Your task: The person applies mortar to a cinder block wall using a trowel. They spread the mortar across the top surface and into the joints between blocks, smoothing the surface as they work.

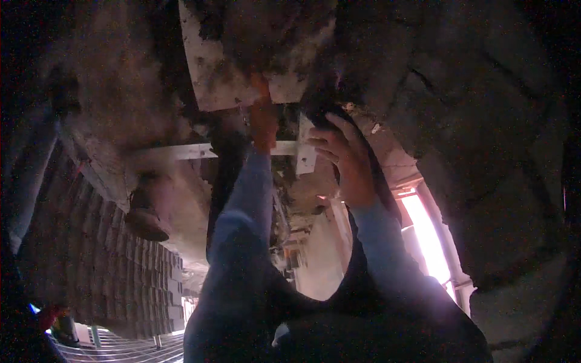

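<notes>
My left hand [264,124] reaches forward to the near edge of a pale board [212,85] smeared with dark dirt. Its fingers are dim and blurred over the board, so their grip does not show. Below that wrist a narrow pale strip [187,151] runs crosswise. My right hand [350,160] is beside my dark-clothed knee, fingers apart and nothing visible in them. Just left of its fingers stands a small whitish flat piece [306,158]. Both forearms wear light blue sleeves.
Rows of stacked grey, brick-like or tile-like pieces [121,266] stand at the left. A dark round-rimmed object [147,224] lies nearer the middle. Thin metal bars [115,351] cross the lower left. Bright light enters through a gap [428,236] at right, beside dark, rough ground [502,181].
</notes>
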### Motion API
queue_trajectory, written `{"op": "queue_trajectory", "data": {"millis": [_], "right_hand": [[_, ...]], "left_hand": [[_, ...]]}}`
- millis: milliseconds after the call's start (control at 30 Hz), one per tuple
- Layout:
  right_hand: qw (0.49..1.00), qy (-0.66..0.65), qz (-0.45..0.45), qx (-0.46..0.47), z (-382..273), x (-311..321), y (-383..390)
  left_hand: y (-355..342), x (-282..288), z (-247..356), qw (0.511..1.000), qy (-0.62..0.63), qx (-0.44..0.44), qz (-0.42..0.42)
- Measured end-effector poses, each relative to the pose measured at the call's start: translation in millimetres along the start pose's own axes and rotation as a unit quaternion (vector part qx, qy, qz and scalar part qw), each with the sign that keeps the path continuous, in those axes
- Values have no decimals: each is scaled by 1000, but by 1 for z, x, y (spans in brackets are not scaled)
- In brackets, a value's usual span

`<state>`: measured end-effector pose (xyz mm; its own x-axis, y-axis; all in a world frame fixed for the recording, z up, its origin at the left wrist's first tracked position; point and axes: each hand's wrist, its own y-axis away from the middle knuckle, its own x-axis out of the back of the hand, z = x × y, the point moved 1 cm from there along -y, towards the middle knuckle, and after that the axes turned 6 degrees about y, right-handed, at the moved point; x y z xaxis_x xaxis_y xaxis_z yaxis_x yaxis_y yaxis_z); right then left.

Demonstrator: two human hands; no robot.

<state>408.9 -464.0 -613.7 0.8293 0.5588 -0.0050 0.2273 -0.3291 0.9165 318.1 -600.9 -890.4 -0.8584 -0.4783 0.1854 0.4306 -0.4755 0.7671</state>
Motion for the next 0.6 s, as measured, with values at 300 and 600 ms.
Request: {"op": "queue_trajectory", "data": {"millis": [300, 600], "right_hand": [[999, -29, 10, -16, -5, 3, -9], [999, -6, -25, -22, -28, 8, -1]], "left_hand": [[170, -29, -98, 978, 152, 67, 125], [-97, 9, 31, 997, -35, -21, 71]]}}
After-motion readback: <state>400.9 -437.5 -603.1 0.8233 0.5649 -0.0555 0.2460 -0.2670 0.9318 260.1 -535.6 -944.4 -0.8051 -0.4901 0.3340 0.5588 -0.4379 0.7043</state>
